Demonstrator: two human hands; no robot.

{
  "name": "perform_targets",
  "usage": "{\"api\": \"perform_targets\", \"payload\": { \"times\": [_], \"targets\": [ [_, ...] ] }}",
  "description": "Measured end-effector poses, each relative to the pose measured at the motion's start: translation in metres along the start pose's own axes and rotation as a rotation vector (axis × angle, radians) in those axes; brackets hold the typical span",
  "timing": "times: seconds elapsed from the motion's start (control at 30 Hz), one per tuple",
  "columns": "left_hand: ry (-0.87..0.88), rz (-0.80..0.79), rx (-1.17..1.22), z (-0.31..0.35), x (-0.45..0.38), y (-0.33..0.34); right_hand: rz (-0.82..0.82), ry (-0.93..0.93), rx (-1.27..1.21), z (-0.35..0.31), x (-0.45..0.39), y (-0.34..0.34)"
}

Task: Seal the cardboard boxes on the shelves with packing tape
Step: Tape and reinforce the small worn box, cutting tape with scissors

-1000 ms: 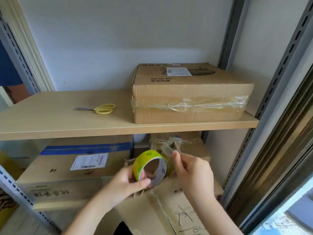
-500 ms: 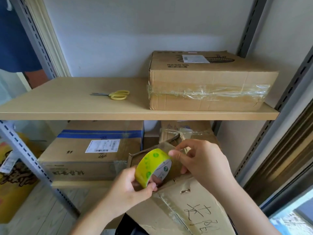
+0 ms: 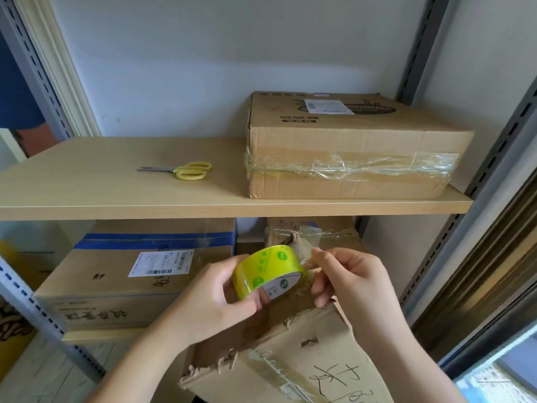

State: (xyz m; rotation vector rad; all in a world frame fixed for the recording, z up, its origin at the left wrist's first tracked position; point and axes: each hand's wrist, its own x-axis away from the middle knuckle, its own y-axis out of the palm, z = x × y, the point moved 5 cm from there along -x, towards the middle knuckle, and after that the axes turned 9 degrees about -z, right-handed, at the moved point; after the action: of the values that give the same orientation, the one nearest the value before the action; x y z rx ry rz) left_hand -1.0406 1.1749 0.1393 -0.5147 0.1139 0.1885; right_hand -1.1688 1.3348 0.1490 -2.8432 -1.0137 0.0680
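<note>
Left hand (image 3: 209, 301) grips the glossy yellow tape roll (image 3: 268, 274); right hand (image 3: 348, 282) fingers pinch its clear loose end above a torn, ragged cardboard box (image 3: 290, 359).

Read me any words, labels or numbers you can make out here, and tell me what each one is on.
"HY": round green logo on the tape roll core, held by the left hand; smaller print there is unreadable.
"取暖器": top of the upper-shelf box.
White shipping labels on that box and on the blue-taped box: too small to read.
Handwriting on the blue-taped box and the torn box: not legible.
</note>
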Motion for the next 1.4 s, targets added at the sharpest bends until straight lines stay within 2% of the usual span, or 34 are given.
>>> {"api": "perform_targets", "payload": {
  "times": [0.1, 0.23, 0.3, 0.4, 0.47, 0.53, 0.63, 0.7, 0.8, 0.9, 0.93, 1.0, 1.03, 1.07, 1.13, 1.2, 1.23, 1.3, 1.4],
  "targets": [
    [0.035, 0.0, 0.004, 0.002, -0.012, -0.005, 0.077, 0.107, -0.232, 0.022, -0.011, -0.008],
    [0.06, 0.017, 0.025, -0.001, -0.022, -0.004, 0.048, 0.16, -0.38, 0.039, -0.024, -0.009],
    [0.055, 0.043, 0.058, -0.004, -0.024, -0.003, 0.01, 0.174, -0.317, 0.035, -0.029, -0.012],
    [0.05, 0.07, 0.071, -0.006, -0.024, -0.004, -0.075, 0.171, -0.068, 0.02, -0.035, -0.014],
    [0.056, 0.078, 0.047, -0.009, -0.025, -0.005, -0.067, 0.155, 0.07, 0.018, -0.04, -0.014],
    [0.05, 0.088, 0.039, -0.011, -0.026, -0.006, -0.01, 0.158, 0.087, 0.022, -0.046, -0.013],
    [0.06, 0.097, 0.04, -0.015, -0.028, -0.005, 0.059, 0.218, -0.019, 0.038, -0.049, -0.009],
    [0.059, 0.134, 0.071, -0.018, -0.028, -0.005, 0.11, 0.203, 0.219, 0.042, -0.048, -0.009],
    [0.028, 0.197, 0.2, -0.027, -0.028, 0.0, 0.055, 0.192, 0.717, 0.038, -0.054, -0.008],
    [0.011, 0.259, 0.293, -0.036, -0.028, 0.005, 0.073, 0.174, 1.034, 0.019, -0.06, -0.017],
    [-0.003, 0.267, 0.308, -0.039, -0.029, 0.006, 0.13, 0.098, 1.084, 0.01, -0.061, -0.02],
    [-0.016, 0.265, 0.314, -0.043, -0.032, 0.006, 0.207, -0.091, 1.014, -0.009, -0.063, -0.016],
    [-0.021, 0.258, 0.314, -0.045, -0.033, 0.006, 0.158, -0.148, 0.98, -0.014, -0.065, -0.009],
    [-0.026, 0.26, 0.318, -0.048, -0.034, 0.006, 0.029, -0.115, 0.978, -0.015, -0.071, 0.003],
    [-0.033, 0.25, 0.327, -0.05, -0.034, 0.007, -0.194, 0.123, 0.811, 0.0, -0.089, 0.02],
    [-0.043, 0.198, 0.292, -0.048, -0.033, 0.01, -0.369, 0.302, 0.919, 0.004, -0.095, 0.031],
    [-0.05, 0.162, 0.249, -0.045, -0.033, 0.011, -0.426, 0.317, 0.985, 0.005, -0.098, 0.034],
    [-0.072, 0.088, 0.074, -0.037, -0.035, 0.005, -0.499, 0.334, 1.127, 0.008, -0.096, 0.036],
    [-0.108, 0.022, -0.333, -0.023, -0.034, -0.027, -0.539, 0.219, 1.213, 0.009, -0.088, 0.034]
  ]
}}
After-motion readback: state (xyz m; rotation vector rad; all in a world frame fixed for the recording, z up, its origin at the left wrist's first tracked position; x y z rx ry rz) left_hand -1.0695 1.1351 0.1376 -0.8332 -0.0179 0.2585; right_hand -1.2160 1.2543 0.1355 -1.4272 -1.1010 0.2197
